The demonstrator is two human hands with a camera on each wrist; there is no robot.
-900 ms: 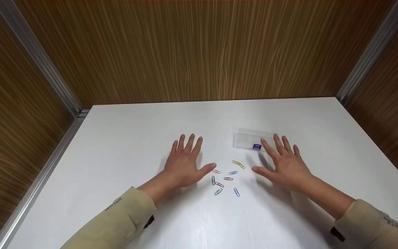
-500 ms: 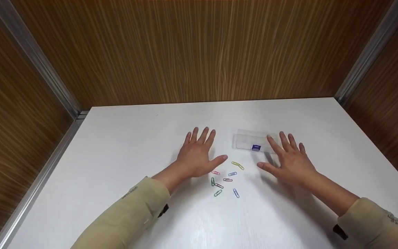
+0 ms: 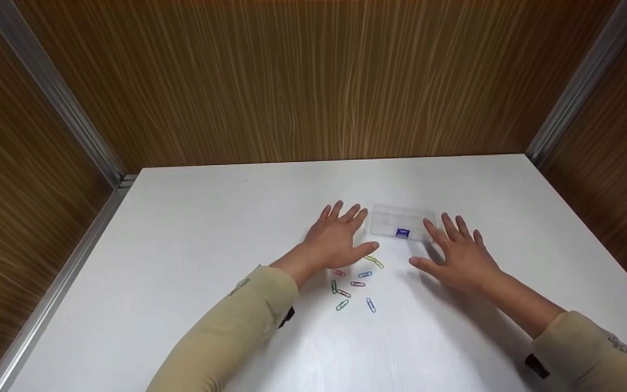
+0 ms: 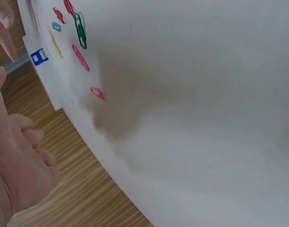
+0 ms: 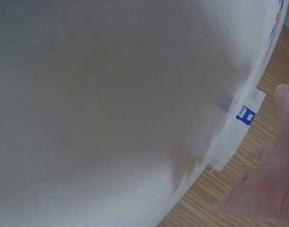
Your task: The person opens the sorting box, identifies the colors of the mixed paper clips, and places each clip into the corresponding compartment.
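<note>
A small clear plastic box (image 3: 400, 223) with a blue clasp (image 3: 402, 233) lies shut on the white table (image 3: 194, 245). My left hand (image 3: 342, 239) hovers palm down with fingers spread, its fingertips close to the box's left end. My right hand (image 3: 458, 255) is flat and spread just right of the box. Neither hand holds anything. Several coloured paper clips (image 3: 354, 283) lie scattered between the hands, in front of the box. The left wrist view shows the clips (image 4: 78, 33) and the blue clasp (image 4: 38, 57); the right wrist view shows the box (image 5: 236, 135) with its clasp (image 5: 245, 116).
Wood-grain panels with metal corner strips (image 3: 57, 103) wall the table at the back and both sides. Beige sleeves (image 3: 226, 337) cover both forearms.
My left hand has moved right and forward, from left of the clips to the box's left end. The right hand shifted slightly right. The box and clips stay put.
</note>
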